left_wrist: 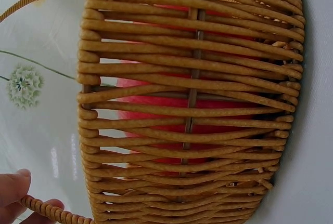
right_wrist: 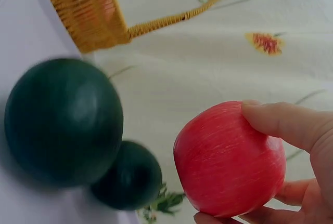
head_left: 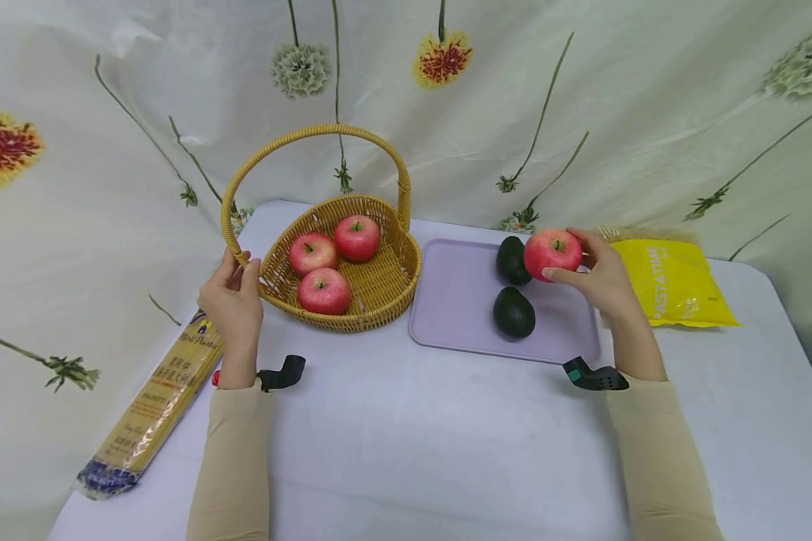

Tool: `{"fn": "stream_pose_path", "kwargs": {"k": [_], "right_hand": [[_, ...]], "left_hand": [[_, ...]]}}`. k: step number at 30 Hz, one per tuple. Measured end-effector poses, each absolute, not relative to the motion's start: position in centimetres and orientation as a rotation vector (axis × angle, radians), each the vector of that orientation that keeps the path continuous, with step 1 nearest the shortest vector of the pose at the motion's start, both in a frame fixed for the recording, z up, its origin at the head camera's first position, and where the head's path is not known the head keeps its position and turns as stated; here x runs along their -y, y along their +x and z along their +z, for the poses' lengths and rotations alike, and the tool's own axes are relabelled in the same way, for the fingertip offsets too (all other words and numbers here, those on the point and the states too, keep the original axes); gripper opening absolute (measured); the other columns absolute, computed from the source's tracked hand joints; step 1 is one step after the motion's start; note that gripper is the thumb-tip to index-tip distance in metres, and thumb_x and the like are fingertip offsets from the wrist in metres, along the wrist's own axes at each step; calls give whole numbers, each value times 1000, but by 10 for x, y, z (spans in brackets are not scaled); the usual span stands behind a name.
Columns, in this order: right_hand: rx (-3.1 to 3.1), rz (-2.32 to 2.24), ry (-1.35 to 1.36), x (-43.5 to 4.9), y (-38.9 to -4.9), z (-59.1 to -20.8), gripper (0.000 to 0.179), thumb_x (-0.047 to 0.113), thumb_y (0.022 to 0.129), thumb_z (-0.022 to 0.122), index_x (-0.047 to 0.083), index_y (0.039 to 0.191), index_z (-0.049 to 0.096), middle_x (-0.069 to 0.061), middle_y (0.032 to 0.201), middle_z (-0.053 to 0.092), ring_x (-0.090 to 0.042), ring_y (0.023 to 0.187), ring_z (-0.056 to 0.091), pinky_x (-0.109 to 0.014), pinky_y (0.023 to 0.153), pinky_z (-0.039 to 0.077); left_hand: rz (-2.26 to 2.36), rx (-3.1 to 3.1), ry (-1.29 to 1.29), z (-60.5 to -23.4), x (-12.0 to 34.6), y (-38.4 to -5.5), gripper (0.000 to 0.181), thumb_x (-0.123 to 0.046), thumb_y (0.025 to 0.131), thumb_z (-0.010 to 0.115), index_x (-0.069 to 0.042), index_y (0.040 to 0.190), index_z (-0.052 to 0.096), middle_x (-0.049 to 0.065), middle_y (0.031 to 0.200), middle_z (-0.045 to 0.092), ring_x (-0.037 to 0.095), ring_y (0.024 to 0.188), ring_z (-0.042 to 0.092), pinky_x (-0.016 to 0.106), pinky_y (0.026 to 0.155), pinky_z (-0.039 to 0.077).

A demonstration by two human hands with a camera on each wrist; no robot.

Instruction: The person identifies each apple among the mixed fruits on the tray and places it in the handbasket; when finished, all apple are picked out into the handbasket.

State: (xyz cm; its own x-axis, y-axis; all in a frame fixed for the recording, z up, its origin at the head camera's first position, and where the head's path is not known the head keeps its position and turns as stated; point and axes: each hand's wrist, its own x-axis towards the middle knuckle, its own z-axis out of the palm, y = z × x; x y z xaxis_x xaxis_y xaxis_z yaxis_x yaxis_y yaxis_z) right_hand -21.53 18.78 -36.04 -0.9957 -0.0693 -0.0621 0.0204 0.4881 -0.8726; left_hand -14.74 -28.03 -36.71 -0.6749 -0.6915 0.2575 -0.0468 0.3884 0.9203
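Observation:
My left hand [head_left: 233,297] pinches the lower left end of the wicker basket's arched handle, and its fingers show at the lower left of the left wrist view. Inside the wicker basket [head_left: 386,297] lie three red apples [head_left: 323,291]. Over the right part of the lilac tray [head_left: 446,330], my right hand [head_left: 605,274] grips another red apple [right_wrist: 229,159] between thumb and fingers. Two dark green avocados [head_left: 514,312] lie on the tray, one behind the other, just left of that hand. The held apple partly overlaps the rear avocado in the head view.
A yellow pasta bag [head_left: 677,282] lies right of the tray, beside my right wrist. On the left, a long pack of spaghetti [head_left: 156,398] lies slanted near the table edge, close to my left forearm. A flowered cloth [head_left: 480,135] hangs behind the white table [head_left: 440,436].

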Motion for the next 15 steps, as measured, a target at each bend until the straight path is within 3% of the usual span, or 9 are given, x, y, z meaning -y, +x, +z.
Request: {"fn": "stream_pose_path", "kwargs": {"k": [9, 15], "right_hand": [[-2578, -1614, -324, -142, -211, -344, 79, 17, 84, 77, 13, 151, 35, -11, 148, 44, -30, 133, 42, -51, 105, 47], [-2520, -1643, -471, -105, -214, -339, 80, 15, 80, 80, 8, 147, 37, -12, 143, 46, -29, 126, 47, -48, 103, 50]], "left_hand": [[-1317, 2010, 626, -367, 281, -148, 42, -22, 95, 64, -24, 137, 55, 6, 127, 67, 15, 114, 65, 24, 94, 53], [-1307, 2016, 619, -368, 281, -147, 42, -22, 95, 63, -23, 137, 55, 6, 126, 68, 14, 113, 65, 23, 94, 54]]}}
